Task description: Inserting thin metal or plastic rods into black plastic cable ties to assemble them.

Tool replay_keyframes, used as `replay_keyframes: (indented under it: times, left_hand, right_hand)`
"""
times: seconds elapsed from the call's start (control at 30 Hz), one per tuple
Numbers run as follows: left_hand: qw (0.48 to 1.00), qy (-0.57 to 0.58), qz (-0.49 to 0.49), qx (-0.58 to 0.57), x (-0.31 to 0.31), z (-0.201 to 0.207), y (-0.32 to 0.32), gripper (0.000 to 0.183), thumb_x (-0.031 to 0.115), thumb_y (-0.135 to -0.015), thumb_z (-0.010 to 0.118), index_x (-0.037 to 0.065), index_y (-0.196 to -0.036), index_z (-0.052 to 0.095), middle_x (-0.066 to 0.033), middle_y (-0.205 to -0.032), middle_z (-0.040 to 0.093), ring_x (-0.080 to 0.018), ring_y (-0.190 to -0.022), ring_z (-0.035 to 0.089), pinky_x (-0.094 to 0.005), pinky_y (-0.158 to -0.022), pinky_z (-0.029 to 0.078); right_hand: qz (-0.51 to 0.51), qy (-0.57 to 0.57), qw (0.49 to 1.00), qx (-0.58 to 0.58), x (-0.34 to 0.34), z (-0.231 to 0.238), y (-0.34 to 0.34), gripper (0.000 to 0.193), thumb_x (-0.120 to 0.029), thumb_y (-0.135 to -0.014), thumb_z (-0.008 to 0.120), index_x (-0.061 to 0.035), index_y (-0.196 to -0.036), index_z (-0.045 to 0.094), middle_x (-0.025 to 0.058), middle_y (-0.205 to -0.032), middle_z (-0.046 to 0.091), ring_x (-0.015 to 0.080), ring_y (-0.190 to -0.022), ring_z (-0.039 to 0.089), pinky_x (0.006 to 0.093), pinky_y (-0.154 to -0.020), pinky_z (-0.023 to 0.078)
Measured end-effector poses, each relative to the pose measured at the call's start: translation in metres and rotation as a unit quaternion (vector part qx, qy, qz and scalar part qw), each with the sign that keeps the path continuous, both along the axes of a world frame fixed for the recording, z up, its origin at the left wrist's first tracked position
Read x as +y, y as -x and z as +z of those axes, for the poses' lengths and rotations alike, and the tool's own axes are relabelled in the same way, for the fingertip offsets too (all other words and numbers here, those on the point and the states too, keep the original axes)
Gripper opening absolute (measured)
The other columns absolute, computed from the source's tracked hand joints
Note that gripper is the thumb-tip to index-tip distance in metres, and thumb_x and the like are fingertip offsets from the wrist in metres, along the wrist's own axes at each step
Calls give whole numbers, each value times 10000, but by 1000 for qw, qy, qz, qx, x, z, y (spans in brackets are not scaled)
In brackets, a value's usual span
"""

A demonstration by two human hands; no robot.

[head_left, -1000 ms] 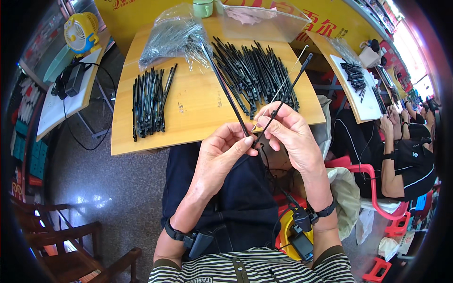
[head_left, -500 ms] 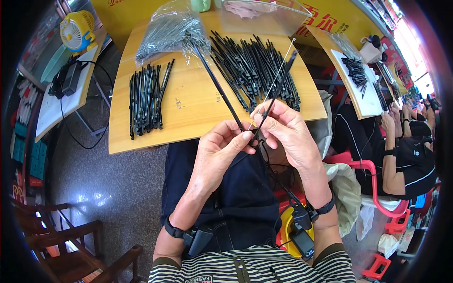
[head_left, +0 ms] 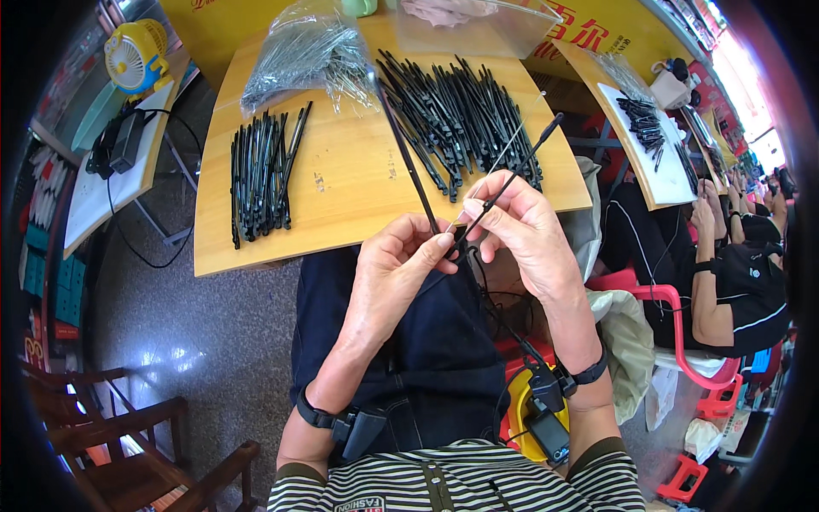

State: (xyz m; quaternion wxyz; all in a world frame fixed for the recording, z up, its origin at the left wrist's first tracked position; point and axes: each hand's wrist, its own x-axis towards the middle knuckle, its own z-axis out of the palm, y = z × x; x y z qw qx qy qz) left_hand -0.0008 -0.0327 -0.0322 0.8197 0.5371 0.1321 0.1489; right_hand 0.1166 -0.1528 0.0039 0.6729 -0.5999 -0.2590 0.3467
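Just past the table's near edge, my left hand (head_left: 384, 277) pinches the lower end of a slim black rod (head_left: 403, 145) between thumb and fingers. The rod slants up and away over the table. My right hand (head_left: 537, 243) is closed on a thin metal wire (head_left: 509, 147) and a second slim black rod (head_left: 537, 145), which both point up to the right. The two black rods converge in a V at my left fingertips, where the wire's lower end also sits. Whether the rods are joined there is hidden by the fingers.
On the wooden table (head_left: 350, 205) lie a neat bundle of black rods (head_left: 263, 183), a larger pile of them (head_left: 465, 111), and a clear bag of thin wires (head_left: 299, 60). A co-worker (head_left: 725, 290) sits at another table on the right. A wooden chair (head_left: 145, 444) stands lower left.
The rod and wire in my right hand have tilted farther right and down. The left-hand rod's far tip has shifted slightly right. Both hands keep their grip.
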Motion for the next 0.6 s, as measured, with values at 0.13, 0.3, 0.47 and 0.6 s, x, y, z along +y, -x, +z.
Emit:
replay_keyframes:
  times: [0.13, 0.3, 0.47, 0.6]
  left_hand:
    - [998, 42, -12, -41, 1, -5, 3, 182, 53, -886, 540, -41, -1040, 560, -80, -989, 590, -138, -877, 591, -268, -791, 503]
    - [999, 25, -33, -25, 4, 1, 5, 246, 41, -892, 521, -51, -1119, 536, -93, -1034, 588, -139, -902, 586, -272, -814, 497]
    - [999, 30, -34, -21, 5, 4, 5, 284, 34, -891, 518, -59, -1160, 518, -101, -1057, 589, -146, -872, 599, -268, -812, 497]
    - [998, 35, -36, -39, 4, 4, 5, 311, 43, -886, 535, -56, -1181, 509, -99, -1031, 598, -154, -855, 606, -264, -803, 496]
  right_hand:
    - [-15, -20, 999, 22, -3, -2, -5, 82, -122, -884, 571, -57, -927, 545, 2, -817, 567, 53, -716, 556, 172, -509, 456]
    - [4, -17, 998, 54, -6, 0, -7, 98, -138, -886, 575, -56, -931, 546, 4, -833, 567, 56, -737, 554, 181, -531, 463]
    - [45, -14, 996, 77, -6, 2, -7, 106, -151, -891, 568, -57, -934, 541, 4, -848, 563, 63, -760, 549, 188, -552, 465]
    - [52, -12, 994, 94, -5, 1, -6, 102, -143, -893, 561, -57, -941, 534, 6, -850, 560, 67, -758, 543, 184, -551, 462]
